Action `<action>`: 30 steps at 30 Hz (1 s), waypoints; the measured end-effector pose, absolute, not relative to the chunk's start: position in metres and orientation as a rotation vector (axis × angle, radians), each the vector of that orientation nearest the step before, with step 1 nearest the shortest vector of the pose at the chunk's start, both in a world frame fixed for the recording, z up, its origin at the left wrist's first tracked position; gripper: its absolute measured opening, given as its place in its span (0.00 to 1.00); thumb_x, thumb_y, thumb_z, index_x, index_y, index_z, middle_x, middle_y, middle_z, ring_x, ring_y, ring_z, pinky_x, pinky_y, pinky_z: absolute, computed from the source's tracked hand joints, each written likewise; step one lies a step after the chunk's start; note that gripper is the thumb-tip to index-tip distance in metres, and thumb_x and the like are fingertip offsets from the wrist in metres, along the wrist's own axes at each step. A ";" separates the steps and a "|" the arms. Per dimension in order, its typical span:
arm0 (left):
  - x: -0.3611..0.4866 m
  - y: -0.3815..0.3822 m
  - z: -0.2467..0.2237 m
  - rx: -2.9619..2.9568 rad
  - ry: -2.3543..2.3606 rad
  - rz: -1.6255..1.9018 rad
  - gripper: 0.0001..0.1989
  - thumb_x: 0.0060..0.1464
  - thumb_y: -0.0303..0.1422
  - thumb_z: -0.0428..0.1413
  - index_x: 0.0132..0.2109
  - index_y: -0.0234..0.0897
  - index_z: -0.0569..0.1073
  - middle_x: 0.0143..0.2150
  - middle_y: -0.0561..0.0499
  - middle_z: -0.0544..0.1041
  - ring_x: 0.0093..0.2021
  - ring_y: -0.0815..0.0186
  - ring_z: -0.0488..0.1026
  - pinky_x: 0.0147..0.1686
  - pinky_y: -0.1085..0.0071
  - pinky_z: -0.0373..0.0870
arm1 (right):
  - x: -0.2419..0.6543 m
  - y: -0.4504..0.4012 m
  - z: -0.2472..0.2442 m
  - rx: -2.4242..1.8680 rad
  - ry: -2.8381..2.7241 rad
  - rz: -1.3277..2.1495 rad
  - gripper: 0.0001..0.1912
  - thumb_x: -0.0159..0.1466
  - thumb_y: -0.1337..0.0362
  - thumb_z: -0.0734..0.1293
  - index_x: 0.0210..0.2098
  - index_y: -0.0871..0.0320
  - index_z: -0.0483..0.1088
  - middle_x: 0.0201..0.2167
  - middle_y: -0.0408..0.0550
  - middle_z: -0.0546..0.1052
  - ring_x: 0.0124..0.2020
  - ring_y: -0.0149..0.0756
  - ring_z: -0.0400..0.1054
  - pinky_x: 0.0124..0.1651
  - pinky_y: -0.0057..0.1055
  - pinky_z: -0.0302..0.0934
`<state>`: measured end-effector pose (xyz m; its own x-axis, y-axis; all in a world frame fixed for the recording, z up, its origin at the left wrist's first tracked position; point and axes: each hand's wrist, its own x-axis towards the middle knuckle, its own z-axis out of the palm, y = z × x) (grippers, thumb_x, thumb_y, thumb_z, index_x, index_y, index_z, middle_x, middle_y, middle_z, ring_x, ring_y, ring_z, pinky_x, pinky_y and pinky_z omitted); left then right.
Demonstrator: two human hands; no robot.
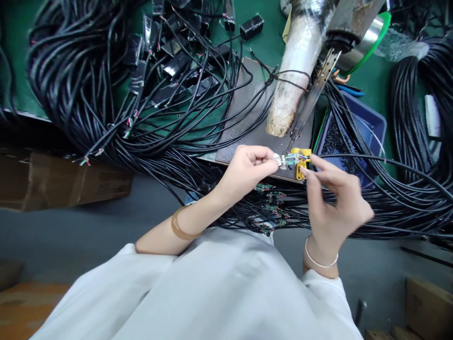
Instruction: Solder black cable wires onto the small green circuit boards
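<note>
My left hand (247,165) pinches the left end of a small green circuit board (290,159), its thumb and index fingertips wrapped in something white. Thin coloured wires run from the board's right side over a yellow fixture (301,175). A black cable (348,156) leads off to the right from there. Bent at the yellow fixture, my right hand (332,193) has its index finger at the cable's end and its thumb near the fixture's edge. Just above the board is the tip of a mounted soldering iron (306,111).
A white fume pipe (288,94) hangs beside the iron. Bundled black cables (78,75) lie left, more cables (406,113) right. A blue bin (380,120) holds small black parts. Several wired circuit boards (272,205) hang at the table's front edge. Cardboard boxes (78,182) stand below.
</note>
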<state>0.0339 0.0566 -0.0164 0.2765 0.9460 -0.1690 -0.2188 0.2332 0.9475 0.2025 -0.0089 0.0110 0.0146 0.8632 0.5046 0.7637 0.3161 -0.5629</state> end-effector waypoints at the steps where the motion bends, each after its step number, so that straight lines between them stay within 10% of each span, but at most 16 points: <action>1: 0.034 0.057 -0.016 0.993 0.926 0.989 0.08 0.47 0.29 0.58 0.22 0.34 0.71 0.17 0.58 0.62 0.19 0.76 0.54 0.20 0.73 0.46 | 0.199 -0.003 0.012 -1.437 -1.816 0.132 0.10 0.63 0.71 0.70 0.43 0.52 0.72 0.51 0.45 0.80 0.49 0.40 0.78 0.45 0.34 0.74; 30: 0.038 0.063 -0.016 0.957 0.945 1.055 0.06 0.47 0.29 0.60 0.25 0.31 0.76 0.24 0.54 0.72 0.23 0.75 0.62 0.25 0.78 0.61 | 0.192 0.020 0.010 -1.371 -1.848 0.293 0.08 0.60 0.73 0.71 0.33 0.56 0.69 0.51 0.50 0.78 0.48 0.37 0.76 0.52 0.38 0.72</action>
